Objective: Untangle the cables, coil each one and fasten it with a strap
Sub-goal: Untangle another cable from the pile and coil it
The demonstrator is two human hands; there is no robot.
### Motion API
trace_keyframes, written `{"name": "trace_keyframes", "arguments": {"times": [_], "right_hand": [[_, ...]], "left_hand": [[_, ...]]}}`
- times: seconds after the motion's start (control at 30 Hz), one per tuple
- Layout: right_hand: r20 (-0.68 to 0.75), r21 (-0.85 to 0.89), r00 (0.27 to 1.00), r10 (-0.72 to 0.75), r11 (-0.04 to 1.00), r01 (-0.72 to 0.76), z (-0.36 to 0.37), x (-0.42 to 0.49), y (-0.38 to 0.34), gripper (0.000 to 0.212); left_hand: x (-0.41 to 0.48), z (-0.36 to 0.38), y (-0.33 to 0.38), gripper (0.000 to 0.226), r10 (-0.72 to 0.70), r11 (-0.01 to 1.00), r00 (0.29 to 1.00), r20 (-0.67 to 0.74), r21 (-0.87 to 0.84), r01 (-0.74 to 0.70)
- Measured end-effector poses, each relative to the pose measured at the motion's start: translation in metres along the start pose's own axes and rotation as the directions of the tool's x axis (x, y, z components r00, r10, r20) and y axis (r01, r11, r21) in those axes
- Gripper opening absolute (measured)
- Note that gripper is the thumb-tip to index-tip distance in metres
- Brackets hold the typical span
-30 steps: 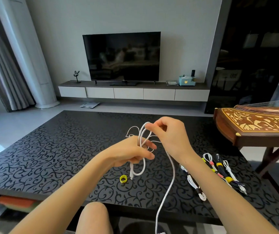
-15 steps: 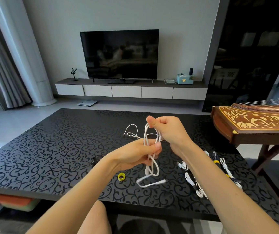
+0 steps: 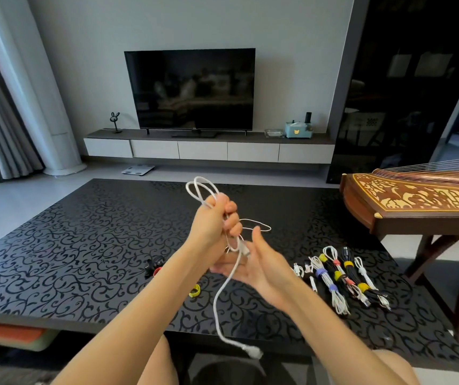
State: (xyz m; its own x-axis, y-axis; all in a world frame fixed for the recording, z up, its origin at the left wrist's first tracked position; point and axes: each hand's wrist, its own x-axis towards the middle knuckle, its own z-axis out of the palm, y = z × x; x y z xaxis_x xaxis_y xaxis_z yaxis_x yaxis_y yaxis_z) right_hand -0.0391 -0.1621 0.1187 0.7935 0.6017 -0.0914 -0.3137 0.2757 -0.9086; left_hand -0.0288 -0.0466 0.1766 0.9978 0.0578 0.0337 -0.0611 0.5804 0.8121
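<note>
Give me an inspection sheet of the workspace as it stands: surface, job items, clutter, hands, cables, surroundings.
Surface: black patterned table, glossy.
Job's things: white cable, partly coiled in hand; yellow strap loose on the table.
Clutter: small black and red item on the table, too small to identify.
Hands: left hand grips the cable's loops; right hand open below, cable lying across its palm.
Cables: strapped cable bundles in a row on the table's right; white cable's tail hangs down, plug free.
Surroundings: television ahead; wooden zither at right; bathroom scale on the floor.
</note>
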Motion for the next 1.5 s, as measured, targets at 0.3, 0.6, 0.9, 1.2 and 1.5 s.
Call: {"name": "trace_keyframes", "arguments": {"times": [0.3,0.6,0.9,1.2,1.5], "right_hand": [[0.05,-0.46,0.998,-0.048,0.886,0.066,-0.016,-0.019,0.017,0.022],[0.068,-0.963,0.855,-0.514,0.192,0.191,-0.048,-0.035,-0.023,0.021],[0.006,-0.977,0.755,-0.656,0.155,0.143,-0.005,-0.01,-0.078,0.022],[-0.043,-0.997,0.77,-0.637,0.082,0.012,0.009,-0.008,-0.086,0.023],[-0.15,-0.833,0.924,-0.353,0.549,0.074,0.012,-0.011,-0.083,0.018]], "left_hand": [[0.025,-0.007,0.04,0.039,0.289,0.934,0.955,-0.06,0.237,-0.267],[0.027,-0.037,0.044,0.051,0.118,0.367,0.991,0.058,0.925,-0.097],[-0.008,-0.027,0.022,0.066,-0.439,0.721,0.855,0.275,0.676,0.154],[-0.013,-0.032,0.012,0.019,-0.422,0.651,0.848,0.321,0.758,0.038],[-0.026,-0.03,0.003,0.036,-0.356,0.704,0.866,0.352,0.71,0.001]]}}
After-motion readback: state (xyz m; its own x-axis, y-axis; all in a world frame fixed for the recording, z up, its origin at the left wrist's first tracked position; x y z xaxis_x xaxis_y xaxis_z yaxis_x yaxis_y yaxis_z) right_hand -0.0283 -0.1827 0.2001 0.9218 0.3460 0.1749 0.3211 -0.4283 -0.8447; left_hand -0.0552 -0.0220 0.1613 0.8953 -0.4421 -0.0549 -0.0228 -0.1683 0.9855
